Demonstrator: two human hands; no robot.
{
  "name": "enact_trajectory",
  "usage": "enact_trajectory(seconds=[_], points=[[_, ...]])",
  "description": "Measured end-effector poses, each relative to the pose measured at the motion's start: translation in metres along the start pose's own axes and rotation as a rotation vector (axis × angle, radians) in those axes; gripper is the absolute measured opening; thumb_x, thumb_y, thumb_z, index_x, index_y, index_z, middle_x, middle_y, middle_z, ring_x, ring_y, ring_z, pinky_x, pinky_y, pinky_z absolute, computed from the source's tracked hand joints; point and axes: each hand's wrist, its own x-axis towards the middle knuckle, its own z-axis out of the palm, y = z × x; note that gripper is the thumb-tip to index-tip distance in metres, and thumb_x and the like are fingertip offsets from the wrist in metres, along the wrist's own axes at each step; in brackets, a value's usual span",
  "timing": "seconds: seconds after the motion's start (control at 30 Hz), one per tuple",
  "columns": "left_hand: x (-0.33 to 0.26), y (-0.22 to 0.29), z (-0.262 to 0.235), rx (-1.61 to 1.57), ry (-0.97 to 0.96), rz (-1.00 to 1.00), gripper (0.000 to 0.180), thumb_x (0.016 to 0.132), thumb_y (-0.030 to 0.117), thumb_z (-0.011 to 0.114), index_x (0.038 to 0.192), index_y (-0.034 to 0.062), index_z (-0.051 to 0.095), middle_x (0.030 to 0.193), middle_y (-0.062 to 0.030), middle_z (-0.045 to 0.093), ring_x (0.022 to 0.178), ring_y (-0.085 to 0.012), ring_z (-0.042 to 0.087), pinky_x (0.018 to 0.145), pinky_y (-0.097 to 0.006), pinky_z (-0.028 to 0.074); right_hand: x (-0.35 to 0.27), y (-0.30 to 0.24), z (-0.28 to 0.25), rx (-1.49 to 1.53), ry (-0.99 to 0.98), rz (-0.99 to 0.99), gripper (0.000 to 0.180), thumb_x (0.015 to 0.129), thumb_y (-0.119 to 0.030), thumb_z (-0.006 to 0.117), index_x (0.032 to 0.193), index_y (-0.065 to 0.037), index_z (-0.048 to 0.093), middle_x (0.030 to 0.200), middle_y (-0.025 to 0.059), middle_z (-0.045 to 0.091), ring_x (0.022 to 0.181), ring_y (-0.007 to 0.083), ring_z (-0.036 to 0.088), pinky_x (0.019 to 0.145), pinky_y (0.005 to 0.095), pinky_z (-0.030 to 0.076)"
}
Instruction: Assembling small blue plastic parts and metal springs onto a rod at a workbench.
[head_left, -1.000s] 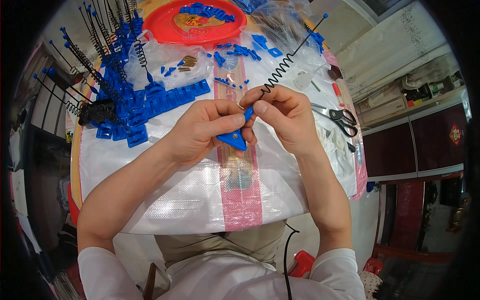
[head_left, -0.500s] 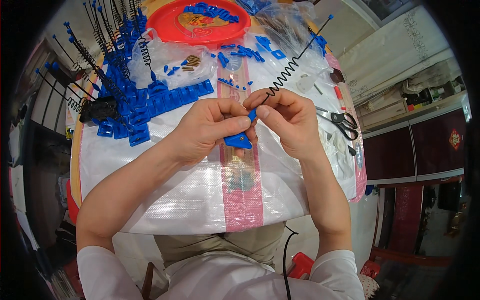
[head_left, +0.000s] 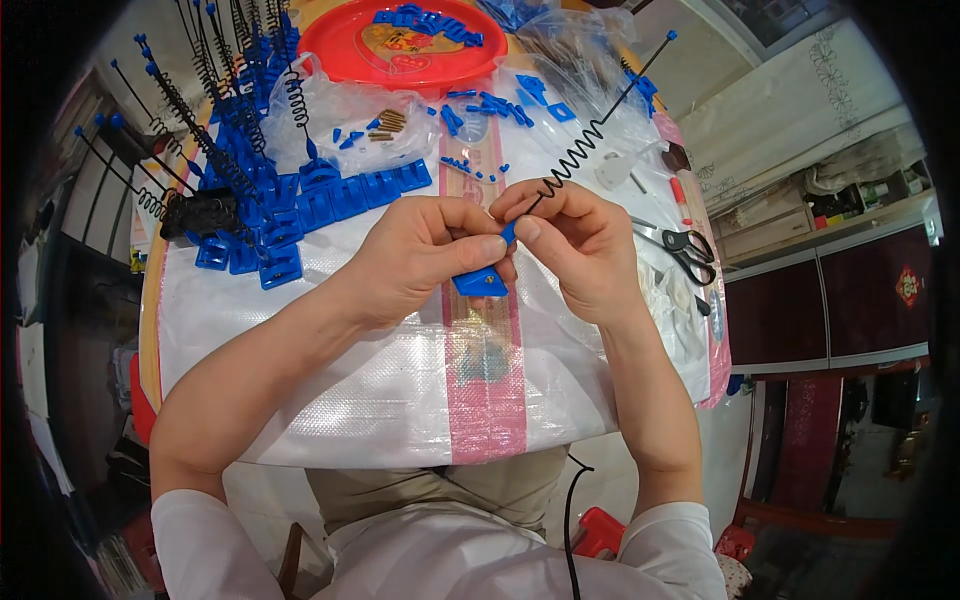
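Over the middle of the table, my left hand [head_left: 420, 255] is closed around a blue plastic base [head_left: 480, 282] with a small brass-coloured spot near its tip. My right hand [head_left: 572, 245] pinches the lower end of a black coiled wire antenna [head_left: 572, 165], where it meets a narrow blue piece [head_left: 508, 233] at the base. The antenna slants up to the right and ends in a small blue knob [head_left: 671, 36]. Fingers hide most of the joint, so I cannot tell how deep the wire sits.
Many similar blue pieces with coiled wires [head_left: 240, 170] crowd the left. A red tray [head_left: 320, 60] stands at the back. Brass pins [head_left: 390, 122] and loose blue parts [head_left: 495, 108] lie mid-table. Black-handled scissors [head_left: 690, 250] and a red marker-like item [head_left: 680, 195] are on the right.
Both hands keep the same grip on the base and antenna. The whole view has shifted slightly, and the antenna's tip appears a little further right.
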Motion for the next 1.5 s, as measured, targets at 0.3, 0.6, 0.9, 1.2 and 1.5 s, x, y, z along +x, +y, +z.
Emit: enact_trajectory(seconds=[0.3,0.6,0.9,1.2,1.5], points=[[-0.001,0.001,0.0,0.03,-0.002,0.028,0.017,0.091,0.012,0.067,0.1,-0.0033,0.067,0.09,-0.0117,0.07,0.085,-0.0167,0.067,0.081,-0.029,0.053,-0.001,0.002,0.001,0.008,-0.008,-0.01,0.011,0.093,-0.002,0.063,0.101,0.005,0.063,0.108,0.0107,0.066,0.094,0.013,0.063,0.083,0.0291,0.053],[-0.001,0.001,0.001,0.042,0.002,0.029,0.017,0.092,0.011,0.066,0.1,-0.0041,0.067,0.09,-0.0116,0.07,0.085,-0.0166,0.067,0.081,-0.03,0.053,-0.001,0.004,0.0,-0.001,-0.01,-0.01,0.011,0.094,-0.003,0.063,0.101,0.005,0.064,0.107,0.0108,0.066,0.093,0.013,0.063,0.083,0.0288,0.053],[-0.001,0.0,0.0,0.022,0.007,0.018,0.018,0.092,0.011,0.066,0.102,-0.0044,0.066,0.09,-0.012,0.07,0.085,-0.0172,0.067,0.081,-0.03,0.054,0.0,0.008,0.0,0.019,-0.012,-0.018,0.01,0.093,-0.003,0.063,0.099,0.005,0.064,0.107,0.0109,0.066,0.093,0.0128,0.062,0.083,0.0283,0.053],[0.0,0.002,0.0,0.054,0.002,0.027,0.017,0.091,0.01,0.067,0.102,-0.0032,0.067,0.092,-0.0098,0.07,0.085,-0.0145,0.067,0.081,-0.028,0.053,-0.001,0.008,-0.004,-0.025,-0.025,-0.039,0.013,0.093,-0.003,0.063,0.104,0.005,0.065,0.108,0.0093,0.066,0.096,0.0132,0.062,0.084,0.0287,0.052],[0.001,0.004,0.002,0.219,0.128,0.013,0.018,0.087,0.005,0.071,0.102,-0.0021,0.066,0.097,-0.0092,0.071,0.089,-0.0135,0.067,0.083,-0.028,0.053,0.001,-0.008,-0.014,-0.126,0.062,-0.03,0.022,0.09,-0.007,0.069,0.11,0.003,0.066,0.107,0.0059,0.068,0.097,0.0115,0.062,0.088,0.0285,0.05]])
